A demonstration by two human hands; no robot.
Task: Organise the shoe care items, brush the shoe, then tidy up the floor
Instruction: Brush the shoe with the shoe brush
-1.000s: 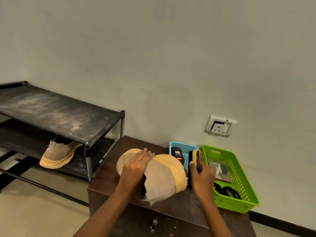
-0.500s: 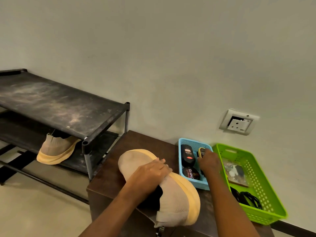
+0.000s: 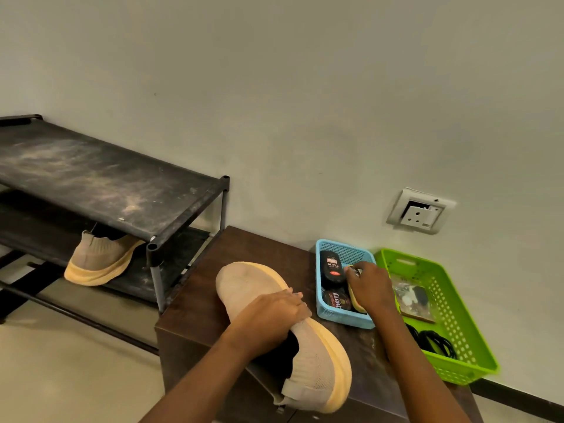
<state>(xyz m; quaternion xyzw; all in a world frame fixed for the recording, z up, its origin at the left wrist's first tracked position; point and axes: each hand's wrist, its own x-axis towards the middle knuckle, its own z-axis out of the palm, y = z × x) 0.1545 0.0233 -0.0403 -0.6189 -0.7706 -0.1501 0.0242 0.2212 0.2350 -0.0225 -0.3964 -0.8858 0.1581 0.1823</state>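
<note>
A beige knit shoe (image 3: 244,285) with a yellow sole lies on its side on the dark wooden cabinet (image 3: 253,248). My left hand (image 3: 271,312) grips it at the collar. My right hand (image 3: 372,288) is down in the small blue basket (image 3: 345,319), closed on the yellow-backed shoe brush (image 3: 355,297), which rests inside against the right wall. A black polish bottle (image 3: 332,267) and a round polish tin (image 3: 335,300) lie in the same basket.
A green basket (image 3: 457,300) with a clear packet and black laces stands right of the blue one. The black shoe rack (image 3: 106,184) on the left holds the matching shoe (image 3: 100,261) on its lower shelf. A wall socket (image 3: 418,212) is above the baskets.
My right hand carried the brush from beside the shoe into the blue basket. My left hand turned the shoe and laid it down lengthwise on the cabinet.
</note>
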